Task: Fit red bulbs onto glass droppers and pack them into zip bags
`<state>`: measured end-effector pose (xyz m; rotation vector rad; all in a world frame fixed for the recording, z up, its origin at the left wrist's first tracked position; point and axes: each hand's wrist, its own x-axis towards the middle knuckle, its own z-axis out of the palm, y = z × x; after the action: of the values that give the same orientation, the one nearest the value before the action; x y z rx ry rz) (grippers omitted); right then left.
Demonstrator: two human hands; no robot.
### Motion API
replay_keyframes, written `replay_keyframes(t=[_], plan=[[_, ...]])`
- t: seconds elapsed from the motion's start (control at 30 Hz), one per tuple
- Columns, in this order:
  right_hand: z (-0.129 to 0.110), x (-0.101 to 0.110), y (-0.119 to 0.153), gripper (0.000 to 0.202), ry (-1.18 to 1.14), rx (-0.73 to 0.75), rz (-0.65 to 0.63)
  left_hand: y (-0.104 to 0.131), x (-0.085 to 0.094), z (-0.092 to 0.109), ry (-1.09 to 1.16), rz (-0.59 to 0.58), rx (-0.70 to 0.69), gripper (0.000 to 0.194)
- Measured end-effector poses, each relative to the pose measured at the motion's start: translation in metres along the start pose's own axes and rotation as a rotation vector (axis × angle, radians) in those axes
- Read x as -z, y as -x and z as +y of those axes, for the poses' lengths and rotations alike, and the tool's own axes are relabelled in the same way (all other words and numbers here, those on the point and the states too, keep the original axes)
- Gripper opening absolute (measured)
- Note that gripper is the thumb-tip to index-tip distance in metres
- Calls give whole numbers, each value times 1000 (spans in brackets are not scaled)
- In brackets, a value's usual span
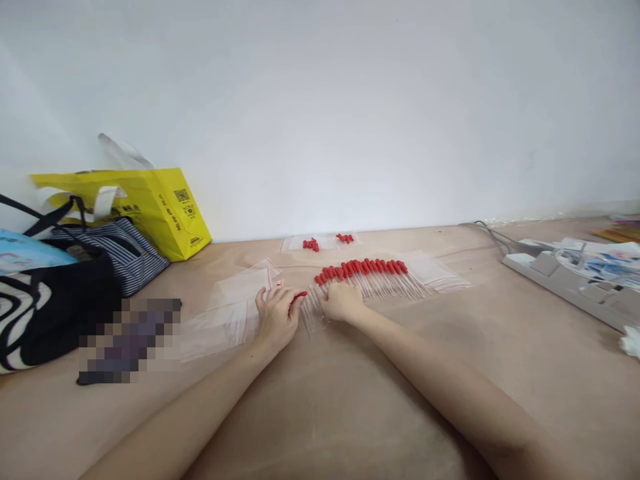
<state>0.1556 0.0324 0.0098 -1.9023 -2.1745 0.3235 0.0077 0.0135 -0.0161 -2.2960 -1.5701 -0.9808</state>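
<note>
A row of several clear droppers with red bulbs (365, 270) lies on the tan surface (350, 400) ahead of me. My left hand (275, 317) pinches one red-bulbed dropper (300, 295) at the row's left end. My right hand (343, 303) rests with curled fingers on the clear stems of the row; whether it grips any I cannot tell. Clear zip bags with red seals (235, 303) lie just left of my left hand, touching it.
Small bags with red pieces (325, 242) lie by the white wall. A yellow bag (150, 203), a striped bag (120, 253) and a black-and-white bag (40, 313) stand left. A white power strip (560, 277) with cables and papers sits right.
</note>
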Motion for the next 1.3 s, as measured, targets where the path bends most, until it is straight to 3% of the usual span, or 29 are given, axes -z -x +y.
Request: replay_keyframes(t=[0.17,0.27,0.4,0.73,0.87,1.07,1.3], plan=[[29,6,15,20,-68,158,71,3,0,1,-12,21,-110,18],[60,1,28,19,-169,381,137,4,1,5,-34,31,-223,16],[87,-9,41,30,-191,527,206,4,0,12,-36,58,-367,17],[72,-19,44,35,-183,592,308,8,-4,9,-35,83,-510,31],[73,-21,45,31,-210,621,336,7,-2,14,-7,127,-510,25],[72,-27,44,25,-284,734,483,7,1,24,86,238,-492,14],[77,-27,43,35,-125,835,505,10,-1,27,124,207,-482,12]])
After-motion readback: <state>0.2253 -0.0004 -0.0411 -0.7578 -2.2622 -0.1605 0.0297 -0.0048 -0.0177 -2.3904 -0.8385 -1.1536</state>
